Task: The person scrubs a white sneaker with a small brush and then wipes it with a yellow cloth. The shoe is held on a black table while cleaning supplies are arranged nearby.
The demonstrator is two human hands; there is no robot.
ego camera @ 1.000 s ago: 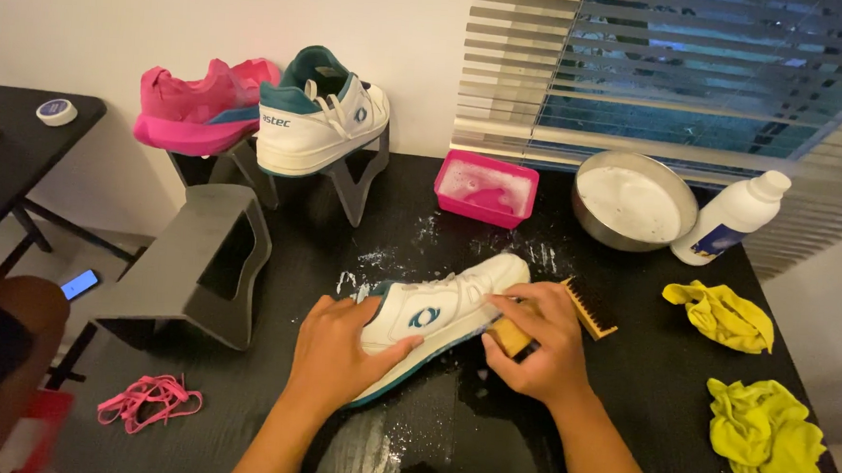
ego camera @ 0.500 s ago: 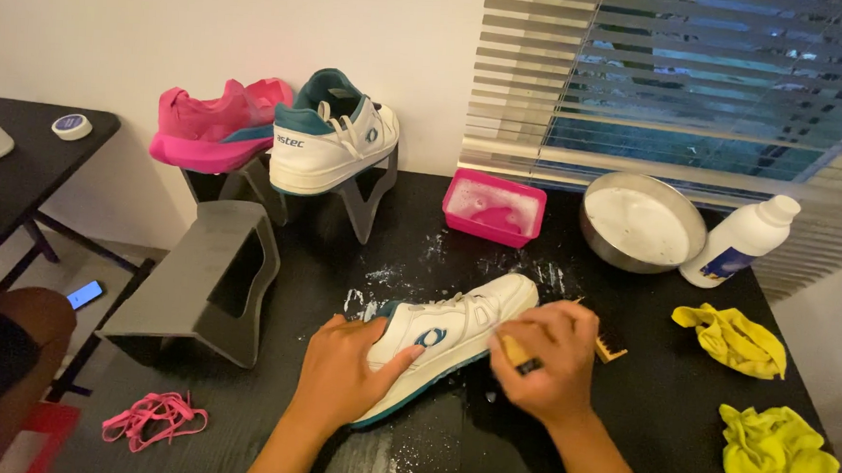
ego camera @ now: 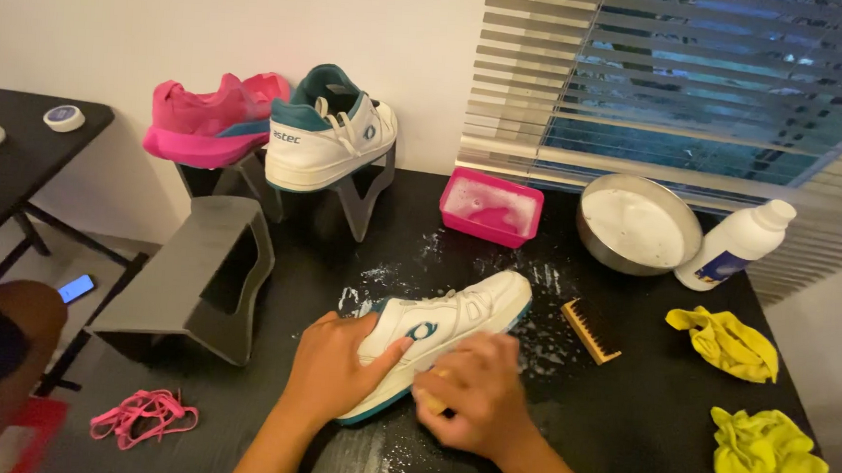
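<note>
1. White sneaker (ego camera: 445,329) with teal trim lying on its side near the front middle of the black table (ego camera: 623,420), toe pointing toward the window, wet foam specks around it.
2. Left hand (ego camera: 332,371) pressed flat over the heel end of the sneaker, fingers spread, thumb laid along the side panel; pinning, not pinching.
3. Right hand (ego camera: 475,393) curled closed just beside the sneaker's sole edge, fingers wrapped on a small yellowish object that barely shows; cannot tell what it is.
4. Wooden brush (ego camera: 589,330) lying loose on the table, right of the sneaker's toe, apart from both hands.
5. Pink tub (ego camera: 492,209) with soapy water behind the sneaker; metal bowl (ego camera: 639,226) of foamy water to its right; white bottle (ego camera: 735,245) just beside the bowl.
6. Two yellow cloths: one (ego camera: 723,342) crumpled right of the brush, the other (ego camera: 769,458) near the front right corner.
7. Second white sneaker (ego camera: 328,136) and pink shoe (ego camera: 214,120) propped on grey stands at the back left; another grey stand (ego camera: 193,277) empty in front.
8. Pink laces (ego camera: 143,412) bunched at front left.
</note>
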